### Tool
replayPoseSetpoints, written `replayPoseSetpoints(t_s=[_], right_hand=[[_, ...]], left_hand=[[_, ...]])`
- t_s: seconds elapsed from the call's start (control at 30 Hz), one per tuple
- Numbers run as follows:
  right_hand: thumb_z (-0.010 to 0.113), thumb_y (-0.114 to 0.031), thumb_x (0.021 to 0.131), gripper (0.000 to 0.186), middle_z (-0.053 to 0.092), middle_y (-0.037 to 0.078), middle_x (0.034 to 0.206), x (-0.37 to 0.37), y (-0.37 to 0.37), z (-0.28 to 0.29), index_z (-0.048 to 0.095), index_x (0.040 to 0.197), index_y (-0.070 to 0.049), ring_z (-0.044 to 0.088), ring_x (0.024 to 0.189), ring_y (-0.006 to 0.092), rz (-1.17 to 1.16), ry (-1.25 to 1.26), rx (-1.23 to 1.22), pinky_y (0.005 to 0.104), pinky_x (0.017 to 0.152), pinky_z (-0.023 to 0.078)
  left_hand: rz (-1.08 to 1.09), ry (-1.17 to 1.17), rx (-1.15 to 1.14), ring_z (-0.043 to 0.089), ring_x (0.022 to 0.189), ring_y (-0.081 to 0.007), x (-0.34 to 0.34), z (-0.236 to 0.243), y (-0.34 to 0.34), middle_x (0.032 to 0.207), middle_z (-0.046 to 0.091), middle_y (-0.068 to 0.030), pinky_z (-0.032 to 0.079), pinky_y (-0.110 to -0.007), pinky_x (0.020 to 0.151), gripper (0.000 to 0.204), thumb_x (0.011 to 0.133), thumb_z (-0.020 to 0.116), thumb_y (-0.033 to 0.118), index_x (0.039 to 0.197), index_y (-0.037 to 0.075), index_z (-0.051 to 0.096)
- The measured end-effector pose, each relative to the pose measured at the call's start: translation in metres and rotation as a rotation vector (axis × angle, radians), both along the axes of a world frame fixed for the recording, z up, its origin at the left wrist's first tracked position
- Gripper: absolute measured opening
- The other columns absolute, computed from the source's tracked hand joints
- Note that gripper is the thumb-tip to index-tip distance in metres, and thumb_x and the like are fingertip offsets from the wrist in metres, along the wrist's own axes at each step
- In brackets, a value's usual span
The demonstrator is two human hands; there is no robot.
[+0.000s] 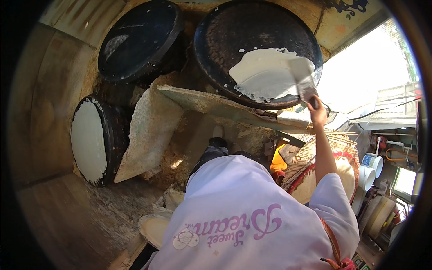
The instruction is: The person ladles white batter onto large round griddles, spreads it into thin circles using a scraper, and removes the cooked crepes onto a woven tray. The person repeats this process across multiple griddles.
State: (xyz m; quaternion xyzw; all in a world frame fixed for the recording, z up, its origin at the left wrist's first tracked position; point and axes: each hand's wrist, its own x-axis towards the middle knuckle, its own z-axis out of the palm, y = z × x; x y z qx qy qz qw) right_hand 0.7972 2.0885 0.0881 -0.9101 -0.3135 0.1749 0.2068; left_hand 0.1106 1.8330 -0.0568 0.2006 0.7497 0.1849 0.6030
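My right hand reaches forward and is closed round the handle of a flat batter spreader, whose blade is smeared by motion. The blade rests at the right edge of a pool of white batter. This batter lies in an uneven patch on the near half of a large round black griddle. A few small drops sit apart from it. My left hand does not show; the left arm is hidden beside my white shirt.
A second black griddle stands at the back left, mostly bare. Farther left, another griddle is covered with a white layer. A low rough wall runs before the griddles. On the right are a woven stick mat and white buckets.
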Motion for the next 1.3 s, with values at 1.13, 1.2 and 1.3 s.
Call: replayPoseSetpoints(t_s=[1.13, 1.2, 1.3], right_hand=[[0.063, -0.029, 0.075, 0.036, 0.057, 0.003, 0.09, -0.103, 0.072, -0.018, 0.053, 0.108, -0.023, 0.06, 0.064, 0.0273, 0.56, -0.371, 0.19, 0.0386, 0.055, 0.049], [0.064, -0.026, 0.074, 0.033, 0.061, 0.005, 0.085, -0.051, 0.075, -0.019, 0.054, 0.106, -0.02, 0.06, 0.065, 0.0295, 0.381, -0.404, 0.224, 0.0399, 0.057, 0.047], [0.07, -0.037, 0.07, 0.049, 0.066, 0.008, 0.088, 0.022, 0.048, -0.008, 0.053, 0.114, -0.024, 0.064, 0.074, 0.0239, -0.003, -0.227, 0.034, 0.0356, 0.062, 0.049]], left_hand=[[-0.264, -0.015, 0.041, 0.051, 0.068, -0.016, -0.009, -0.006, 0.093, 0.08, 0.054, -0.0082, 0.044, -0.03, 0.06, 0.024, 0.09, 0.043, 0.026, 0.094, 0.003, 0.051], [-0.268, -0.015, 0.044, 0.052, 0.069, -0.0162, -0.009, -0.005, 0.096, 0.081, 0.054, -0.0085, 0.044, -0.03, 0.061, 0.024, 0.09, 0.044, 0.025, 0.094, 0.003, 0.052], [-0.276, -0.021, 0.045, 0.052, 0.071, -0.0164, -0.007, -0.013, 0.096, 0.083, 0.055, -0.009, 0.044, -0.03, 0.062, 0.024, 0.09, 0.044, 0.025, 0.096, 0.002, 0.052]])
